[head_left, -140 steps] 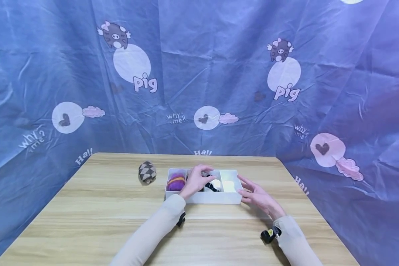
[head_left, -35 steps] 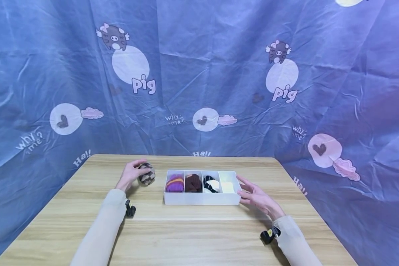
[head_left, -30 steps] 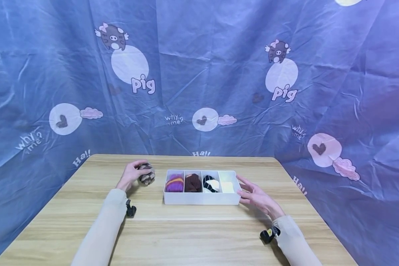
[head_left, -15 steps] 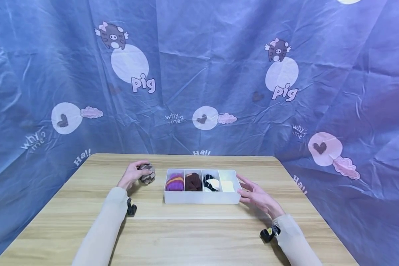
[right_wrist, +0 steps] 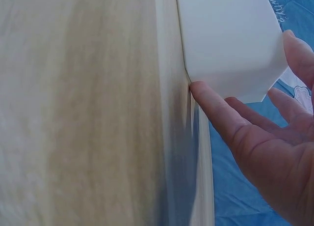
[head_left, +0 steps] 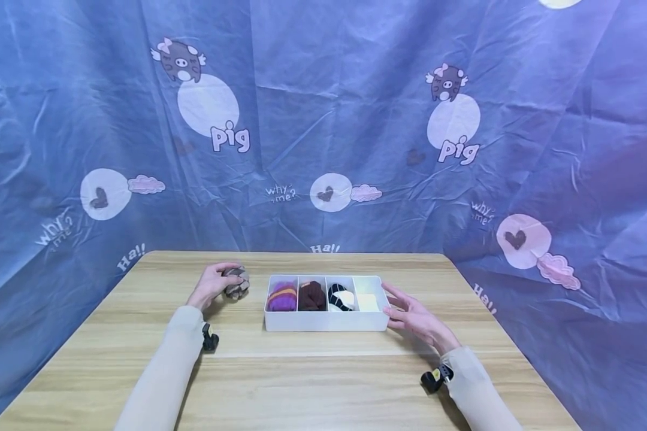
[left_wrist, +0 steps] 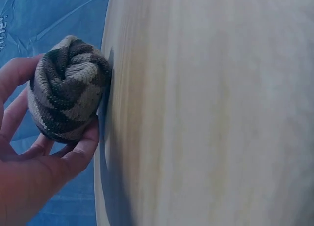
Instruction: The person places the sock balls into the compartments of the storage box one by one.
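A white divided box (head_left: 326,324) (right_wrist: 230,44) stands mid-table with four compartments. From left they hold a purple striped sock roll (head_left: 282,297), a dark brown roll (head_left: 311,296), a black-and-white roll (head_left: 341,297) and a pale item (head_left: 369,301). Left of the box, my left hand (head_left: 213,282) (left_wrist: 34,162) curls its fingers round a brown-and-beige argyle sock roll (head_left: 236,282) (left_wrist: 66,88) that lies on the wood. My right hand (head_left: 414,316) (right_wrist: 265,132) rests with straight fingers against the box's right end.
The wooden table (head_left: 302,383) is ringed by a blue printed cloth backdrop (head_left: 323,120) on three sides. Small black wrist cameras (head_left: 210,340) sit at both cuffs.
My left hand left the box, went left to the argyle roll and closed round it. Over the last second it barely moved. The right hand stayed at the box's end.
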Demonstrator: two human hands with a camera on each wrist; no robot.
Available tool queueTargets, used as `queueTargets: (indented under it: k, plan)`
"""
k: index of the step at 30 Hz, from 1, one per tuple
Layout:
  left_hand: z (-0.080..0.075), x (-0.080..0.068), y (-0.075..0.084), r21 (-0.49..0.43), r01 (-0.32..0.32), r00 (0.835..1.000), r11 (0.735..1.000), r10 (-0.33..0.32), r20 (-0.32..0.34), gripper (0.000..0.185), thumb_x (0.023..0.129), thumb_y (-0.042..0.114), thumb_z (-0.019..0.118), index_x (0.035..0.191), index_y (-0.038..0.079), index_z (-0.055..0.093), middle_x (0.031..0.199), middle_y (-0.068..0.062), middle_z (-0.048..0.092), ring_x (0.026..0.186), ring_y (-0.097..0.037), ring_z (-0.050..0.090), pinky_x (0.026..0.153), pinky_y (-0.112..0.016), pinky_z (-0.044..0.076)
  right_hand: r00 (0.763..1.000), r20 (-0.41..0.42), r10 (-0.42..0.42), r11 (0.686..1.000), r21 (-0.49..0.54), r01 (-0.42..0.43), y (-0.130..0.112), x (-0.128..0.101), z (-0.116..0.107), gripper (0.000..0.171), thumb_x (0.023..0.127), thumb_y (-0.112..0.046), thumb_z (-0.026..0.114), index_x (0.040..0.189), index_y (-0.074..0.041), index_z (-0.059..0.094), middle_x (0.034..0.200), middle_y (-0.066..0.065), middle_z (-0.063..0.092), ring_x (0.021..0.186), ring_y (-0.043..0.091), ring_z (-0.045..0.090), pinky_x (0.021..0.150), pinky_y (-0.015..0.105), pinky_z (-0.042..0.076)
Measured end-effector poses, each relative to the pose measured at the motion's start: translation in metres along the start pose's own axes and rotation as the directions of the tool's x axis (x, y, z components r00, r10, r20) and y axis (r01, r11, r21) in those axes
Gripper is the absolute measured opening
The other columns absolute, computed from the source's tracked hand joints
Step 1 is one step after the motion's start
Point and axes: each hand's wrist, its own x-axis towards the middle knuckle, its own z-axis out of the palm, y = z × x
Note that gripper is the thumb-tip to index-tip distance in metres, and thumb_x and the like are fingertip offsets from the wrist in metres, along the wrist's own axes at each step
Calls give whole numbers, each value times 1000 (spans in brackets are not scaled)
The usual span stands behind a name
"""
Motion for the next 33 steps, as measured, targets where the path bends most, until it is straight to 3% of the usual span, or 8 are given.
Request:
queueTargets:
  k: [14, 17, 23, 33]
  plan:
    - [3, 1, 7, -146, 39, 995, 988, -52, -84, 58, 84, 8, 72, 138, 3, 53, 145, -21, 49, 129, -35, 48, 108, -43, 43, 1000, 29, -5, 999, 36, 4, 3, -1, 0, 78, 98, -10, 57, 158, -14, 8, 158, 34, 10, 123, 21, 54, 99, 35, 52]
    - [6, 2, 12, -160, 21, 994, 987, -37, -99, 57, 83, 8, 72, 137, 5, 55, 146, -17, 49, 128, -31, 48, 105, -36, 45, 999, 35, -8, 999, 39, 7, 3, -1, -1, 78, 99, -9, 57, 158, -13, 8, 158, 34, 9, 122, 20, 54, 99, 35, 51]
    - [13, 3, 26, -213, -25, 996, 977, 6, -90, 55, 83, 9, 73, 135, 5, 57, 143, -15, 52, 116, -20, 53, 87, -16, 50, 999, 30, -14, 1000, 21, 13, 0, -2, -1, 79, 98, -12, 59, 159, -14, 8, 158, 34, 9, 124, 23, 54, 100, 37, 51]
    - [31, -3, 56, -231, -113, 994, 966, 110, -23, 54, 84, 5, 73, 135, 0, 56, 140, -21, 53, 98, -5, 56, 82, -15, 50, 999, 34, -12, 1000, 19, 12, -1, -2, -2, 80, 98, -13, 59, 159, -14, 8, 158, 34, 9, 123, 23, 54, 100, 37, 51]
